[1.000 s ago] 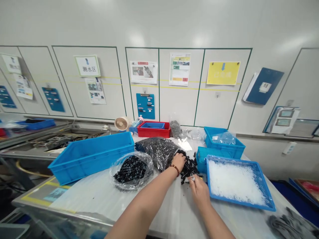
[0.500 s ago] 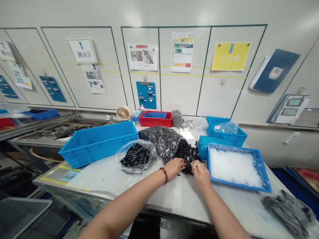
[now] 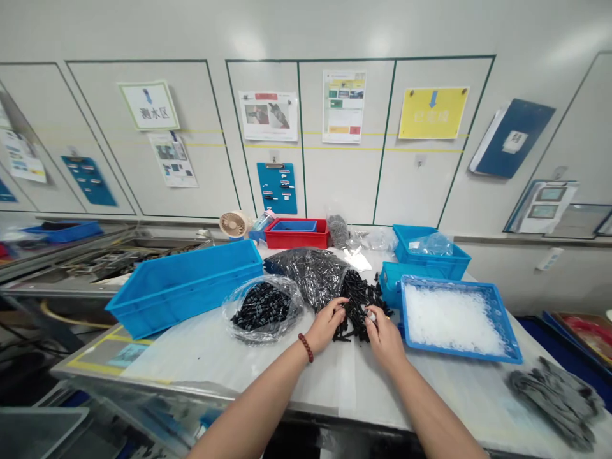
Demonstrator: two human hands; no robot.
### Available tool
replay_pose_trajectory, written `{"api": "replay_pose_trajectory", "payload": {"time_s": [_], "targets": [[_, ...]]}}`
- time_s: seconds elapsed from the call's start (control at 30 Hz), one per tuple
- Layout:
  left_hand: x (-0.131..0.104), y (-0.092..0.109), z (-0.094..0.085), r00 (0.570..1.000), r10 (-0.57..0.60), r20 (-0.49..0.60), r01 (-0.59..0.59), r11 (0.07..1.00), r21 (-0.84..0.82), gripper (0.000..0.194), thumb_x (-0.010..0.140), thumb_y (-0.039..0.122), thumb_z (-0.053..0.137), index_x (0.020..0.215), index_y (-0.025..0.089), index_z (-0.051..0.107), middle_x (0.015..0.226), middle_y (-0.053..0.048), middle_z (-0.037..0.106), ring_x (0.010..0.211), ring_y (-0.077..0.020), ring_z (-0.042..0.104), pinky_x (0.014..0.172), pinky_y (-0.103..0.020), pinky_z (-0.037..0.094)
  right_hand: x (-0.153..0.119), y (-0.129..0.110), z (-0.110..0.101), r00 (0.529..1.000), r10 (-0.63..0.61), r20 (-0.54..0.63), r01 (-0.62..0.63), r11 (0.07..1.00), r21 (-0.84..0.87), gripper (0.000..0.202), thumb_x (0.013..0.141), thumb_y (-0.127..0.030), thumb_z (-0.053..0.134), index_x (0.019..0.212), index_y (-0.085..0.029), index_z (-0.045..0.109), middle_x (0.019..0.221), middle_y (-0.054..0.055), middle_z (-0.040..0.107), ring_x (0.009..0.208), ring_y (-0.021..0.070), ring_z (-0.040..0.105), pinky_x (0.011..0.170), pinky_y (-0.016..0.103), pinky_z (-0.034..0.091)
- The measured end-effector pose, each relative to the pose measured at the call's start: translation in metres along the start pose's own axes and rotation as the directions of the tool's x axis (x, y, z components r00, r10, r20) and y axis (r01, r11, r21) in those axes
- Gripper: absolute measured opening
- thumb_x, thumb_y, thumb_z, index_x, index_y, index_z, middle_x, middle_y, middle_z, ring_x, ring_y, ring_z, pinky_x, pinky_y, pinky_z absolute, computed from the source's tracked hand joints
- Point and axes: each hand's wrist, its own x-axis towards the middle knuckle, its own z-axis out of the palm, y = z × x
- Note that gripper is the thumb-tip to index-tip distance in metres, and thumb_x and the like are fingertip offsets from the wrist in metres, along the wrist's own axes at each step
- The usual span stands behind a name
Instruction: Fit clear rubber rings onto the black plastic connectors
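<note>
My left hand [image 3: 329, 322], with a red-brown bead bracelet [image 3: 306, 348] on the wrist, is at the near left edge of a heap of small black parts [image 3: 359, 293]. Its thumb and index finger curl towards each other; what they pinch is too small to make out. Close by, my right hand [image 3: 384, 335] is closed at the heap's right side, with a small whitish piece [image 3: 371, 315] at its fingertips. The heap spills from a large clear bag of black parts [image 3: 310, 271]. Left of it sits an open clear bag [image 3: 268, 303] of black parts with grey bands.
A blue tray [image 3: 510, 344] of small clear pieces stands right of my right hand, with blue bins [image 3: 430, 255] behind. A long blue bin [image 3: 186, 287] lies left. Grey gloves [image 3: 557, 398] rest at the right edge. A red bin [image 3: 296, 239] and a fan [image 3: 234, 224] stand at the back.
My left hand has drawn back slightly from the heap, its thumb and index finger now in plain view. My right hand stays by the heap. The camera view has shifted a little.
</note>
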Motion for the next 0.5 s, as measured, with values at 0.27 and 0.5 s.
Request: {"api": "replay_pose_trajectory", "payload": {"time_s": [0.27,0.5], "targets": [[-0.009,0.004,-0.015,0.998,-0.033,-0.05,0.029,0.996,-0.087,0.028,0.08,0.035,0.049,0.092,0.016,0.066,0.085,-0.005,0.062,0.07,-0.0155,0.053,0.069,-0.027,0.043,0.0,-0.002,-0.004,0.996,0.022,0.081,-0.007,0.983,-0.184,0.028,0.088,-0.027,0.028,0.083,-0.02,0.055,0.068,0.004,0.062,0.064,0.0176,0.056,0.055,0.025,0.03],[-0.011,0.006,-0.01,0.998,-0.033,0.047,0.042,0.974,-0.223,0.023,0.081,0.032,0.049,0.095,0.015,0.053,0.067,0.0,0.059,0.053,-0.0104,0.047,0.052,-0.021,0.038,0.0,-0.003,-0.006,0.972,0.093,0.215,-0.029,0.958,-0.285,0.024,0.086,-0.025,0.033,0.076,-0.021,0.055,0.063,0.001,0.059,0.059,0.0143,0.052,0.051,0.024,0.022]]}}
